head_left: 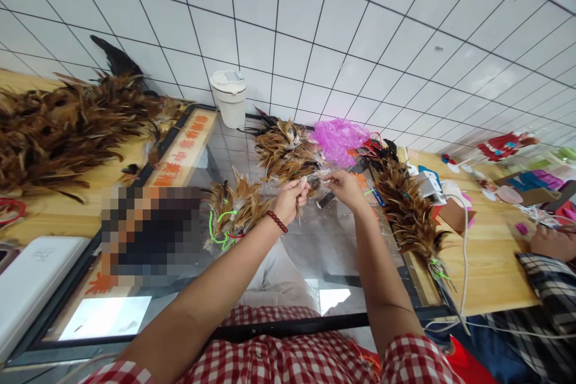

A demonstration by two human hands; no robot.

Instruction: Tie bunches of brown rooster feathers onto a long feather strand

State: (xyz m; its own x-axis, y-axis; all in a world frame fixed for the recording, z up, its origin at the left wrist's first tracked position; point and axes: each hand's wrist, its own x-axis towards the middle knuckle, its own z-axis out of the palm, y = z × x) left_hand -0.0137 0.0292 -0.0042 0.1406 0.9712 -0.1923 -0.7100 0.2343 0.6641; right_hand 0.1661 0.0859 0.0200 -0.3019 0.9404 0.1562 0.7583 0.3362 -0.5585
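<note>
Over the middle of the glass tabletop, my left hand [290,199], with a dark red bead bracelet, is closed in a pinch on a feather [299,216] whose thin end hangs below the fingers. My right hand [346,188] is close by on the right, its fingertips pinched together at greyish feather fluff between the hands. The fine ends in the fingers are too small to make out. Just behind the hands lies a bunch of brown feathers [285,147]. Left of my left hand is another feather bunch [243,201] with bright green ties [216,231].
A crumpled pink plastic bag [339,141] and a white lidded cup [230,99] stand near the tiled wall. Long feather bundles lie at right [409,204] and in a pile at left [67,126]. A white device [40,288] sits front left. Another person's plaid sleeve [549,282] is at right.
</note>
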